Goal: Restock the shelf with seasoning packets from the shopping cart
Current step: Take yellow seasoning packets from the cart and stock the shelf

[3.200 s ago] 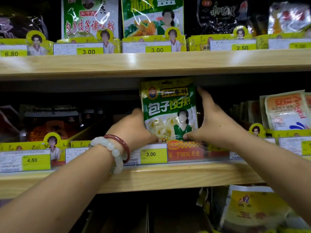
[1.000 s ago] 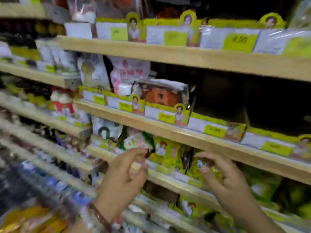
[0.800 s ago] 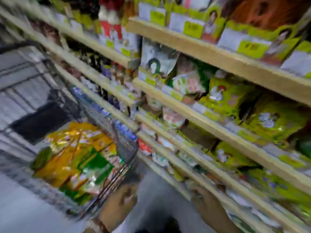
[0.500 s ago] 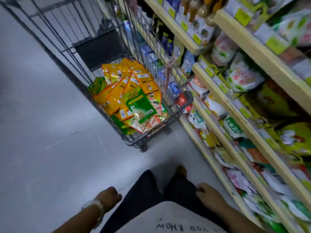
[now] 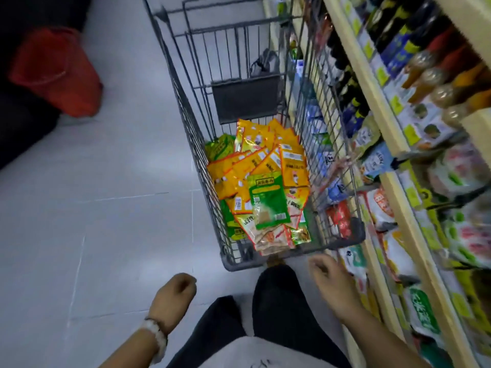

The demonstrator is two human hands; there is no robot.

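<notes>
A grey wire shopping cart (image 5: 279, 258) stands in the aisle right in front of me. A heap of seasoning packets (image 5: 260, 181) lies in it, mostly orange and yellow, with a green packet (image 5: 268, 200) on top. My left hand (image 5: 174, 294) hangs low, left of my legs, fingers curled and holding nothing. My right hand (image 5: 328, 277) hovers just below the cart's near right corner, fingers loosely bent and empty. The wooden shelf (image 5: 398, 197) runs along the right side, filled with packets and bottles.
A red bag (image 5: 55, 73) lies on the pale tiled floor at the far left beside a dark object. Dark sauce bottles (image 5: 414, 49) fill the upper right shelves. My dark trousers (image 5: 276, 309) show at the bottom.
I let go of the green packet on the shelf and turned down toward the cart. Both hands dropped, now empty, and the cart is closer, directly in front of me.
</notes>
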